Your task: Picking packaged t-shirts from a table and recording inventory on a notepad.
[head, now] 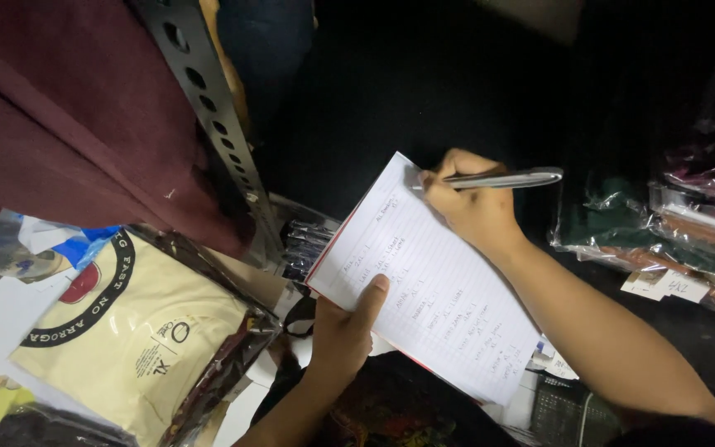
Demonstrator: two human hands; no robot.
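A lined white notepad [448, 281] with handwriting on it is held up in front of me. My left hand [345, 331] grips its lower left edge, thumb lying on the page. At the pad's top edge my right hand [469, 203] holds a silver pen [506, 179], whose tip touches the paper near the upper corner.
A perforated metal shelf post [208, 108] runs diagonally at upper left, with maroon cloth [59, 124] beside it. A cream shirt in a clear bag [142, 331] lies at lower left. Several bagged garments [688, 223] are stacked at right. The background is dark.
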